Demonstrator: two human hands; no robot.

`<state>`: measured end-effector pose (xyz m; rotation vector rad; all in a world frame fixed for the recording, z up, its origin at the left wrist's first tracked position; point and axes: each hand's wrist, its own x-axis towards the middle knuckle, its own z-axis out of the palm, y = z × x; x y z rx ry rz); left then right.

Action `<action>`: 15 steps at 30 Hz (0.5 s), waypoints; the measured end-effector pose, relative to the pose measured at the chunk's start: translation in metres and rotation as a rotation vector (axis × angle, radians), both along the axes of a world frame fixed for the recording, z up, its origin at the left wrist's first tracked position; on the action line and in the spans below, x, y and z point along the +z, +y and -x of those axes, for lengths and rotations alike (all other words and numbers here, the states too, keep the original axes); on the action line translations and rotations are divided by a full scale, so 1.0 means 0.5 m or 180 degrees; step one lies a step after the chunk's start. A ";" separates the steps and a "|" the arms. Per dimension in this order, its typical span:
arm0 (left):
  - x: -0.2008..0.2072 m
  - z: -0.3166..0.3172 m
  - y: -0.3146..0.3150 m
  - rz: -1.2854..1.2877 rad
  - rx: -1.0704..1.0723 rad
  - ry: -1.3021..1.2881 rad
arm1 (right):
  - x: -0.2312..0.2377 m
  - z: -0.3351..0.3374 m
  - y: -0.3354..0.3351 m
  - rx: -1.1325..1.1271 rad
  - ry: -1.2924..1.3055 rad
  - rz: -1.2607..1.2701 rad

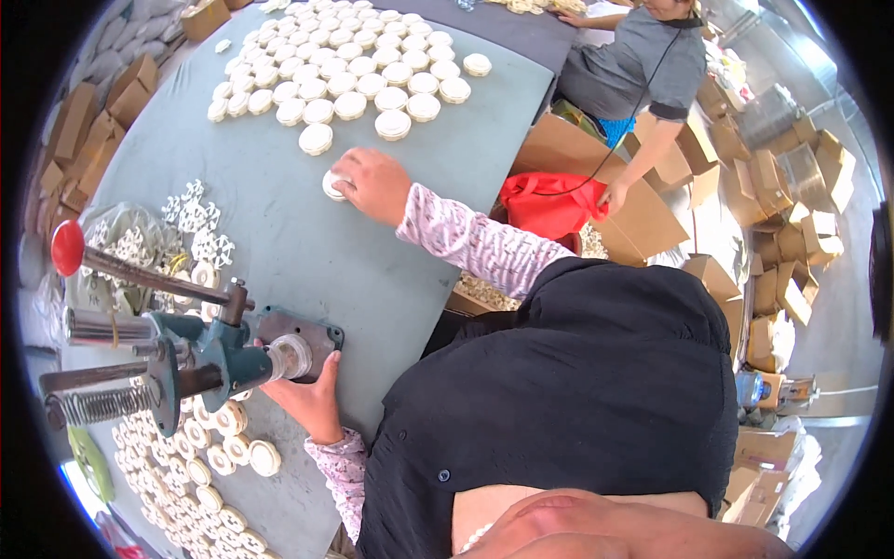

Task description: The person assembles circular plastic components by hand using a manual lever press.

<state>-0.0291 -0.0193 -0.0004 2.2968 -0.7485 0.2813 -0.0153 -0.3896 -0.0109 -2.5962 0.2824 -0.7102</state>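
Note:
My right hand (pixel 374 183) reaches over the grey-green table and closes on a round white lidded piece (pixel 334 185), just short of the many similar white pieces (pixel 392 124). At the left stands a green hand press (pixel 216 359) with a red-knobbed lever (pixel 140 270). My left hand (pixel 312 399) is at its base plate (pixel 321 338). Its thumb and fingers curve around a round clear-rimmed piece (pixel 291 357) below the press head; the fingertips are partly hidden there.
White rings and discs (pixel 196 435) lie in front of the press. Small white parts (pixel 194 219) and a clear bag (pixel 126 238) are behind it. A person in grey (pixel 626 70) stands at the far right beside a red bag (pixel 549 207) and an open cardboard box (pixel 643 219).

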 end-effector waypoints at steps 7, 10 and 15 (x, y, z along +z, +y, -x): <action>-0.008 -0.020 -0.010 0.1908 -0.0325 0.1964 | -0.008 0.004 -0.045 0.0301 0.0357 -0.1731; -0.011 -0.017 -0.022 0.2108 -0.0287 0.1662 | 0.009 0.046 -0.003 0.0925 0.0462 -0.2378; -0.010 -0.025 0.024 0.1363 -0.0482 0.0879 | 0.105 0.093 0.195 0.2590 -0.0594 -0.0355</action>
